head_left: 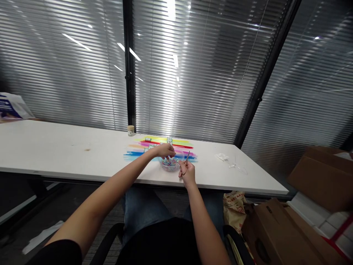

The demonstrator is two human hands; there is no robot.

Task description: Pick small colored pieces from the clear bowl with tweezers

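Note:
My left hand (165, 150) reaches over a small clear bowl (169, 164) of colourful pieces, with its fingers curled together above the bowl. What they pinch is too small to make out. My right hand (188, 173) is closed on small scissors (186, 162) just right of the bowl, blades pointing up and away. Behind the bowl lie several long coloured straws (165, 141) in yellow, red, pink and blue, spread flat on the white table (68, 151).
A small jar (130, 130) stands at the table's back edge by the window blinds. Clear plastic wrapping (230, 162) lies to the right. Cardboard boxes (317, 180) and a printed bag (234, 209) sit on the floor at right. A white bag (12, 106) rests at far left.

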